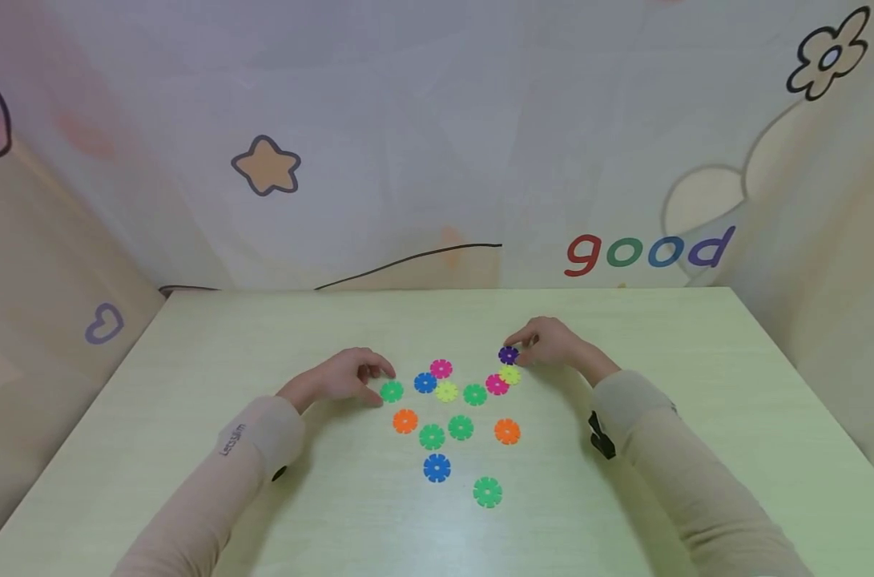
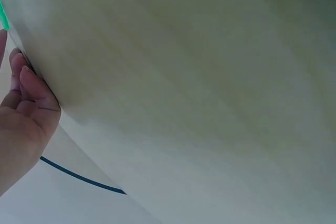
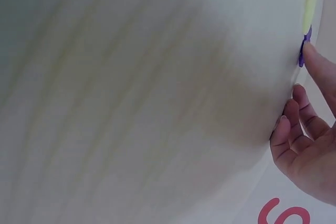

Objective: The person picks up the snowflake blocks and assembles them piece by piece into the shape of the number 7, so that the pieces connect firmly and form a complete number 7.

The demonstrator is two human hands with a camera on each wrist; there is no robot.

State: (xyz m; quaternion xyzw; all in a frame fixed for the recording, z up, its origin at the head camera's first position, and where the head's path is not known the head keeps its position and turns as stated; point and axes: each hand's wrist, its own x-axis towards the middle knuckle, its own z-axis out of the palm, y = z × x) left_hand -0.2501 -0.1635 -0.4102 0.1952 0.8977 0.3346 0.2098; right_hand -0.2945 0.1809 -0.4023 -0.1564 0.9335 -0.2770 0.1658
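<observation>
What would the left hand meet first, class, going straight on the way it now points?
The left hand would probably meet the nearest green disc first, though depth is unclear and the two may be touching.

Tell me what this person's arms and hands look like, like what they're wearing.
Long beige fabric sleeves cover both arms: the left sleeve has small dark lettering near its cuff; no lettering shows on the right sleeve. A small black piece, too unclear to identify, sits below the right cuff. The left hand and right hand wear no gloves.
</observation>
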